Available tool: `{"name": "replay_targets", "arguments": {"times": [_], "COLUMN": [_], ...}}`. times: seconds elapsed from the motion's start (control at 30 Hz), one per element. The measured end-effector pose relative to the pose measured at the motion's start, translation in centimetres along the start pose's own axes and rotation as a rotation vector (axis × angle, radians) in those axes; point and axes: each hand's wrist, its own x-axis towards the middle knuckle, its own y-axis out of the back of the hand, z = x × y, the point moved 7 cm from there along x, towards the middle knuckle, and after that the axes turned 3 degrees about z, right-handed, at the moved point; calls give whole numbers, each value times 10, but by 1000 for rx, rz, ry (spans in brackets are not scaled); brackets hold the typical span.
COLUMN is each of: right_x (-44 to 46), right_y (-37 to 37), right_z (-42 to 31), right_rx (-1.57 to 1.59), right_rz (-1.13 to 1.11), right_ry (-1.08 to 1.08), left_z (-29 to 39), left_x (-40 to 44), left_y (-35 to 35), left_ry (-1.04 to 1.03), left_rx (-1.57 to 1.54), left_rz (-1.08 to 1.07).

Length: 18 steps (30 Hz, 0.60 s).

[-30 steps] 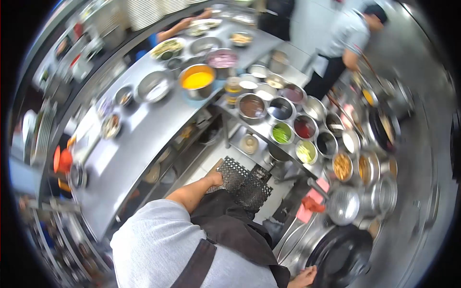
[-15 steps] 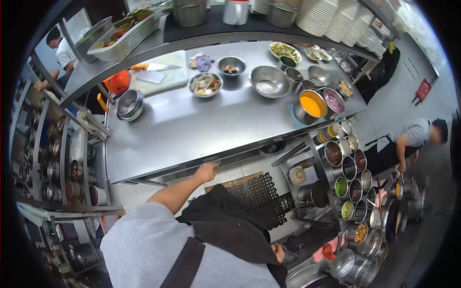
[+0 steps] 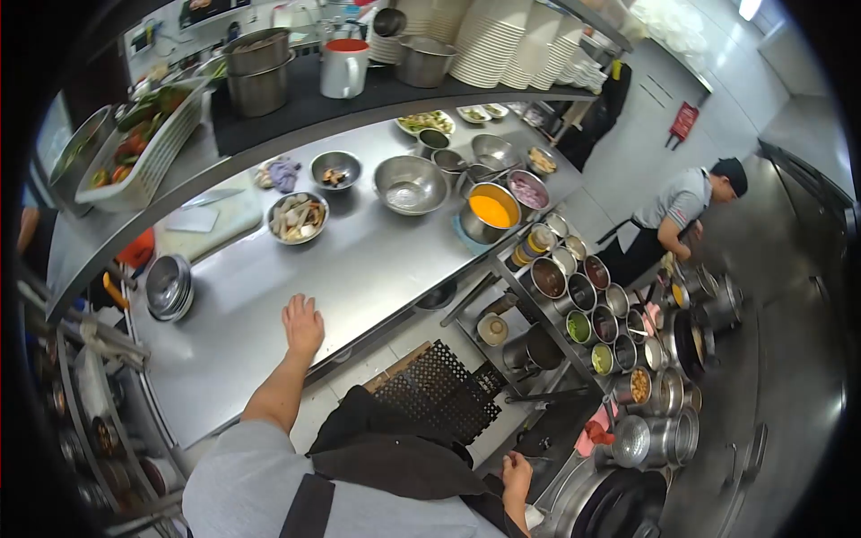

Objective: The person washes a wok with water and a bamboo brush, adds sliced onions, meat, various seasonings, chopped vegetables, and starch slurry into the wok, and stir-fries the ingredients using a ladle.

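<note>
My left hand (image 3: 303,325) rests palm down on the steel worktop (image 3: 224,332) near its front edge, fingers stretched out and nothing in them. Behind it stands a metal bowl of pale cut food pieces (image 3: 298,218), with a smaller bowl of dark bits (image 3: 335,169) and a wide metal bowl (image 3: 411,185) farther off. To its left sits a stack of metal bowls (image 3: 169,287). My right hand (image 3: 516,477) is low at my right side, beside a large wok (image 3: 619,507). Its fingers are curled together; whatever they may hold is too small to make out.
A pot of orange liquid (image 3: 491,213) stands at the worktop's right end. Several sauce pots (image 3: 581,291) fill the rack on the right, where a co-worker (image 3: 673,215) stands by the stove. A shelf (image 3: 296,130) with stacked plates overhangs the worktop. A perforated mat (image 3: 439,390) lies on the floor.
My view has swung to the right. My left hand has come from beside the front edge onto the worktop, its fingers now spread. My right hand shows more fully from behind the apron.
</note>
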Motion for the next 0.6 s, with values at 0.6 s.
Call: {"name": "replay_targets", "arguments": {"times": [0.6], "right_x": [-96], "right_y": [-75], "right_z": [109], "right_rx": [-141], "right_rz": [-128], "right_ry": [-363], "left_z": [14], "left_x": [-6], "left_y": [-12], "left_ry": [-144], "left_rx": [134], "left_rz": [20]}}
